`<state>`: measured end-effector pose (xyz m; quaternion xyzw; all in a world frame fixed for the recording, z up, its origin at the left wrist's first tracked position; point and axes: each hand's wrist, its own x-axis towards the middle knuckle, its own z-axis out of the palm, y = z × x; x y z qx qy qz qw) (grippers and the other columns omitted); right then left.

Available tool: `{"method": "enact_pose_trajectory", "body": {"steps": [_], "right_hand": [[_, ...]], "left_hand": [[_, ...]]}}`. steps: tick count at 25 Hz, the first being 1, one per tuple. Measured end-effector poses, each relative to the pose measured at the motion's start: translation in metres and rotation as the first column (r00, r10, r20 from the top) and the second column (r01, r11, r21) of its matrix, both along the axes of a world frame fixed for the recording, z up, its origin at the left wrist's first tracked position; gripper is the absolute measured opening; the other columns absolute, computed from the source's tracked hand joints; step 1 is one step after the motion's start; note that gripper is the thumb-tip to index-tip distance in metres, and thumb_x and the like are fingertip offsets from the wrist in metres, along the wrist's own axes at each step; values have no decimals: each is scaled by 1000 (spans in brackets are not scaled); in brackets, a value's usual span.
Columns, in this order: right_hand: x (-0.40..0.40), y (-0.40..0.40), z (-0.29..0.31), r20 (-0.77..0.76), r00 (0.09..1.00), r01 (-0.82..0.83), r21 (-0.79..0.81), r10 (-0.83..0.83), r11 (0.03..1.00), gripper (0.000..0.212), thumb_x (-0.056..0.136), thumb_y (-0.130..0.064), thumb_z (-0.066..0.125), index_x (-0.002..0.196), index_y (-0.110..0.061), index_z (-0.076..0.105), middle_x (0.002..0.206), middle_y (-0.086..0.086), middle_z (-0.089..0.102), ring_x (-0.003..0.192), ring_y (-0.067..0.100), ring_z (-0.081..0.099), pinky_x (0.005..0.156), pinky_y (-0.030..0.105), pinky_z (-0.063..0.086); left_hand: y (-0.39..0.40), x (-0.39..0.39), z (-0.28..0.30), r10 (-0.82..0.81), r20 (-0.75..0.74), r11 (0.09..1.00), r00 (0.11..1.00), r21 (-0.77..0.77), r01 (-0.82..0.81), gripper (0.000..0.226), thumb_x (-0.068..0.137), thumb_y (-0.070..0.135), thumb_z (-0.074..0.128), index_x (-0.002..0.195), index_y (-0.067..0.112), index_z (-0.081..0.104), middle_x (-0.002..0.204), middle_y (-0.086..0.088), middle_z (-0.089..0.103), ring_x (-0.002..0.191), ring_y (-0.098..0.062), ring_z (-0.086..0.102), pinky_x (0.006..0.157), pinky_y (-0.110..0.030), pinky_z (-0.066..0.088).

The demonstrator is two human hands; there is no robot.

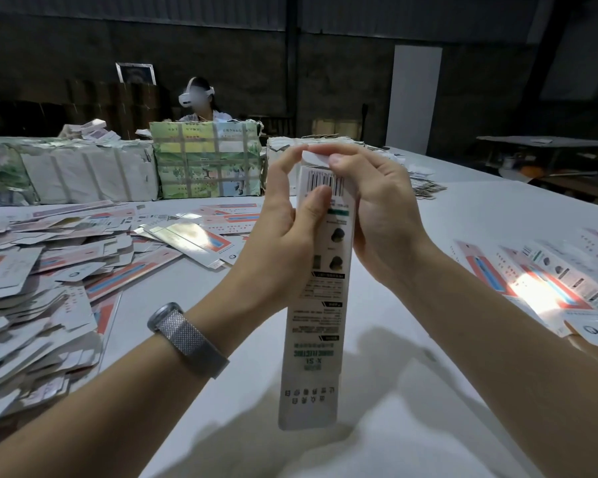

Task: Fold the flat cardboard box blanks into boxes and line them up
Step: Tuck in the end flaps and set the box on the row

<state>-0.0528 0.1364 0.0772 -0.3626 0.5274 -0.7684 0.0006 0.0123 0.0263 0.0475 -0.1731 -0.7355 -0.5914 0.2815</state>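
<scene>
A white table (394,391) bears loose flat blanks (42,270), folded boxes (549,281) and, seemingly, strapped bundles (206,160).

a dim packing workshop or warehouse: long white bench (463,215) heaped with flat printed cardboard blanks (32,288), strapped paper-wrapped bundles (206,160), corrugated dark walls (221,56).

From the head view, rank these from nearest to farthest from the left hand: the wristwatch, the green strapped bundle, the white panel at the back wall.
1. Wristwatch: on the wrist of the left hand itself, just below it.
2. Green strapped bundle: across the table, beyond the hand and to its left.
3. White panel: upright at the back wall, far off on the right.
</scene>
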Motion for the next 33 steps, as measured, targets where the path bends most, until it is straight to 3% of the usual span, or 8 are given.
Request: {"method": "enact_pose_trajectory", "body": {"steps": [5,8,12,17,21,26,31,33], "right_hand": [[-6,6,3,-73,997,32,86,-26,996,26,98,-6,46,96,-9,72,96,8,69,93,23,66,80,37,54],[-8,7,3,-135,990,51,98,-37,994,26,100,-6,45,98,-5,72,93,9,69,88,21,65,74,31,55],[-12,7,0,-242,968,107,135,-72,985,27,103,-9,45,101,-2,71,85,4,68,78,16,66,69,30,55],[-16,6,-4,-370,918,195,108,-143,975,26,101,-10,50,108,2,71,101,24,66,85,22,66,69,30,54],[-18,8,-5,-499,844,280,97,-197,955,20,98,-12,55,99,-3,74,91,8,65,86,29,65,71,41,55],[-11,-3,-9,-386,900,227,24,-200,974,23,101,-13,52,97,-5,74,93,21,62,83,32,65,67,32,55],[-8,-5,-9,-358,908,250,51,-216,967,26,102,-19,51,99,-6,74,98,19,65,88,33,67,71,43,59],[-6,-7,-10,-387,890,294,76,-243,953,23,101,-21,53,101,-9,73,98,12,66,92,31,67,77,47,58]], "left_hand": [[0,3,2,3,-16,1000,1000,-7,-3,30,106,30,39,131,47,34,82,-15,66,68,-20,66,63,-33,58],[1,4,3,27,-22,1000,999,9,-27,22,107,32,37,126,44,37,81,-6,67,68,-13,65,60,-29,58],[1,4,4,33,54,995,998,89,-38,11,107,38,36,116,44,38,88,-16,70,68,-18,68,61,-33,58],[3,4,5,28,99,990,995,134,-41,6,110,35,35,111,40,39,74,0,71,64,-16,68,56,-31,55],[3,4,5,42,114,992,993,117,-56,4,109,38,36,108,36,39,74,0,70,66,-18,68,58,-34,57],[3,4,8,51,79,987,996,147,-62,3,110,35,36,110,33,38,71,-3,70,62,-20,67,56,-37,56],[3,5,9,92,62,987,994,129,-100,7,103,41,38,107,35,38,85,-23,70,73,-43,70,67,-60,59],[0,3,9,106,51,986,993,122,-111,5,106,38,38,107,34,38,78,-14,71,67,-37,70,60,-53,61]]}}
